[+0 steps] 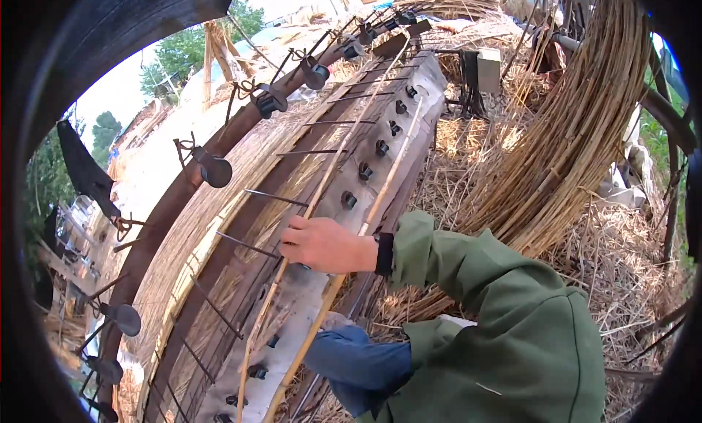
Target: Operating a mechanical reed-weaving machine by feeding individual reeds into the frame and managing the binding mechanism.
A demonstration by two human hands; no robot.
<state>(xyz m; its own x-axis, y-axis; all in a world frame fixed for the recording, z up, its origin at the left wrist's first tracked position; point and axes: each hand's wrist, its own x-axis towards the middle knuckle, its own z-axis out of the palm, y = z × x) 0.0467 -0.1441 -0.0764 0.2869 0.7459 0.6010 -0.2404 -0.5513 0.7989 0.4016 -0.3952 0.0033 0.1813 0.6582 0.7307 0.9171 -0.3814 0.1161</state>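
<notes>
My right hand, in a green sleeve with a black band at the wrist, is closed around a thin reed stalk. This stalk runs lengthwise over the frame, across several thin metal rods. A second, thicker stalk passes beneath my wrist and lies along a pale metal strip. Black round fittings sit in a row on that strip. Blue cloth, seemingly over a knee, shows below my forearm. I cannot make out my left hand.
A rusty curved pipe with black spools and wire hooks runs along the frame's left side. Woven reed matting lies between. A large reed bundle leans at the right. Loose straw covers the ground.
</notes>
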